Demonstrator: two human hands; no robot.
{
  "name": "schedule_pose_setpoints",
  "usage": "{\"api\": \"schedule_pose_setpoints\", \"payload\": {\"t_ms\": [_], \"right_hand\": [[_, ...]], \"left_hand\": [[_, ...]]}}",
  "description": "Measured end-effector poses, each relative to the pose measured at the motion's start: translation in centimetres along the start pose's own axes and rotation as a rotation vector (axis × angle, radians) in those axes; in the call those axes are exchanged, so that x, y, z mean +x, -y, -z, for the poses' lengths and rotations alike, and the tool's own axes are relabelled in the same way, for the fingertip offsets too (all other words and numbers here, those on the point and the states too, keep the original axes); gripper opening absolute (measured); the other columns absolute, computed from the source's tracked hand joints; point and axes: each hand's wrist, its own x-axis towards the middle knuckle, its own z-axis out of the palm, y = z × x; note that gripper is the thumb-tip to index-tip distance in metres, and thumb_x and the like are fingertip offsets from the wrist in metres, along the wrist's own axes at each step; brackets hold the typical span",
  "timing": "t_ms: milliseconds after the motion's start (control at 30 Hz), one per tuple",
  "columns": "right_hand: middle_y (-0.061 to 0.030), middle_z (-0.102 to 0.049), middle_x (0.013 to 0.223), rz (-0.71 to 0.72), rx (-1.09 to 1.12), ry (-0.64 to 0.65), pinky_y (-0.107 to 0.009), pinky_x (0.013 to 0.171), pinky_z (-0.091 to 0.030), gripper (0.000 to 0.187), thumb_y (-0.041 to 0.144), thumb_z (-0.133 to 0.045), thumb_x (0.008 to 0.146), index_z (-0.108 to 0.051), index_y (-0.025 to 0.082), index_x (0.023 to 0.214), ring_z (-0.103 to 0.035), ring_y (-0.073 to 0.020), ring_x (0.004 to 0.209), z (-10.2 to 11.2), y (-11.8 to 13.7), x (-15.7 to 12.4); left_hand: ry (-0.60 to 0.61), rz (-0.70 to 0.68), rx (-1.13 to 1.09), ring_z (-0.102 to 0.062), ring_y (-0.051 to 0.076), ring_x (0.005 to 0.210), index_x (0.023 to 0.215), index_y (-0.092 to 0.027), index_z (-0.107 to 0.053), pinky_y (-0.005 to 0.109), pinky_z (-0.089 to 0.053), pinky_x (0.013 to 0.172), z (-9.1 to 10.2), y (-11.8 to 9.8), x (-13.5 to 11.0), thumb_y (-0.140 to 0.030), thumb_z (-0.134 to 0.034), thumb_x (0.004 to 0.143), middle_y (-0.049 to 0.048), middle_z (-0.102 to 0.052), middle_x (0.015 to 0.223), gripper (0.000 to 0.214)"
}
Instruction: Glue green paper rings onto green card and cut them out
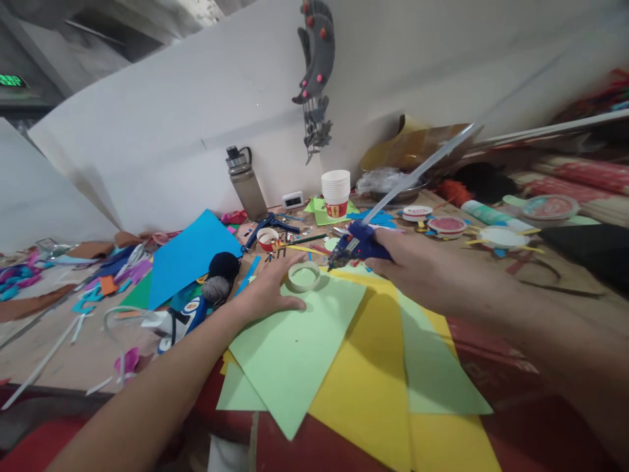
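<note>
A blue hot glue gun (356, 244) is gripped in my right hand (405, 262); a long clear glue stick (427, 167) rises from its back end. The gun's nozzle points down and left, just right of a pale ring (303, 286). That ring lies on a light green paper sheet (299, 354). My left hand (268, 288) rests on the sheet at the ring's left, thumb and fingers spread. Whether its fingertips touch the ring, I cannot tell. Under the sheet lie yellow paper (366, 380) and more light green paper (437, 367).
Behind stand a tilted-looking bottle (246, 187), stacked paper cups (336, 190) and a cut cup (268, 238). At left are blue paper (189, 259), yarn balls (223, 267) and a power strip (189, 316). Several round decorated pieces (446, 226) lie right.
</note>
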Motion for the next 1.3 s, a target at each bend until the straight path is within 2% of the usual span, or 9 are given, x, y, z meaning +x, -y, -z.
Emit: {"api": "schedule_pose_setpoints", "payload": {"t_ms": [133,233,300,467,633,767,933,1100,1300], "right_hand": [[-0.0107,-0.066,0.088,-0.035,0.042,0.102,-0.026,0.054,-0.036,0.019,0.035,-0.043,0.09,-0.054,0.02,0.093,-0.062,-0.0221,0.074,0.8,0.2,-0.2],[-0.0089,-0.064,0.082,-0.067,0.017,0.145,-0.028,0.056,-0.036,0.015,0.033,-0.043,0.091,-0.051,0.021,0.089,-0.06,-0.0212,0.072,1.0,0.8,-0.3],[-0.0091,-0.064,0.082,-0.079,-0.001,0.15,-0.029,0.057,-0.036,0.015,0.033,-0.043,0.091,-0.05,0.021,0.089,-0.059,-0.0217,0.072,1.0,1.0,-0.3],[-0.0107,-0.066,0.09,-0.091,0.017,0.16,-0.027,0.053,-0.031,0.018,0.036,-0.043,0.09,-0.051,0.02,0.096,-0.061,-0.0233,0.074,0.7,0.7,-0.1],[-0.0104,-0.064,0.088,-0.035,0.07,0.098,-0.026,0.056,-0.033,0.014,0.032,-0.043,0.09,-0.05,0.019,0.089,-0.058,-0.0207,0.075,0.7,0.2,-0.1],[-0.0076,-0.062,0.081,-0.001,0.073,0.077,-0.027,0.055,-0.032,0.013,0.031,-0.044,0.089,-0.047,0.02,0.082,-0.052,-0.0172,0.065,0.6,-0.8,0.1],[-0.0052,-0.062,0.082,-0.077,0.045,0.161,-0.026,0.053,-0.032,0.016,0.038,-0.046,0.087,-0.05,0.022,0.086,-0.054,-0.0178,0.065,0.6,-1.0,0.4],[-0.0079,-0.065,0.093,-0.103,-0.016,0.24,-0.027,0.054,-0.034,0.018,0.036,-0.044,0.089,-0.052,0.022,0.097,-0.06,-0.0222,0.076,1.2,0.4,0.2],[-0.0116,-0.067,0.096,-0.168,-0.066,0.276,-0.027,0.056,-0.034,0.022,0.033,-0.043,0.09,-0.053,0.02,0.105,-0.062,-0.025,0.081,1.1,1.5,0.1]], "left_hand": [[0.04,0.031,0.021,-0.03,0.033,0.139,0.147,-0.027,-0.028,0.051,-0.021,0.113,0.4,-0.2,0.2,-0.052,-0.076,0.064,0.0115,-0.037,0.15,0.099],[-0.074,0.185,0.077,-0.028,0.035,0.139,0.147,-0.023,-0.027,0.053,-0.022,0.112,-0.3,-1.4,-0.2,-0.057,-0.07,0.068,0.0144,-0.035,0.15,0.097],[-0.118,0.239,0.129,-0.028,0.039,0.138,0.147,-0.022,-0.028,0.057,-0.022,0.111,-1.0,-2.5,-0.5,-0.064,-0.072,0.059,0.0166,-0.039,0.147,0.106],[-0.108,0.227,0.113,-0.031,0.039,0.136,0.147,-0.022,-0.025,0.058,-0.021,0.11,-1.8,-3.3,-0.9,-0.071,-0.069,0.057,0.0184,-0.043,0.143,0.112],[-0.085,0.162,0.053,-0.028,0.037,0.138,0.15,-0.028,-0.012,0.056,-0.017,0.113,-1.3,-1.9,-0.8,-0.065,-0.075,0.055,0.0152,-0.039,0.146,0.121],[-0.043,0.094,0.02,-0.031,0.038,0.137,0.151,-0.028,-0.007,0.054,-0.021,0.112,-0.7,-1.1,0.3,-0.061,-0.079,0.052,0.0153,-0.036,0.149,0.127],[0.041,0.009,0.049,-0.041,0.037,0.13,0.149,-0.026,-0.021,0.051,-0.031,0.107,0.0,-1.5,2.1,-0.059,-0.079,0.054,0.0135,-0.047,0.141,0.117],[-0.205,0.16,0.029,-0.046,0.032,0.127,0.137,-0.023,-0.042,0.047,-0.036,0.104,-1.7,-3.1,1.8,-0.058,-0.072,0.065,0.0131,-0.052,0.136,0.087],[-0.202,0.197,-0.001,-0.045,0.033,0.129,0.139,-0.023,-0.038,0.051,-0.036,0.104,-3.1,-3.3,0.9,-0.057,-0.074,0.062,0.0135,-0.049,0.14,0.091]]}}
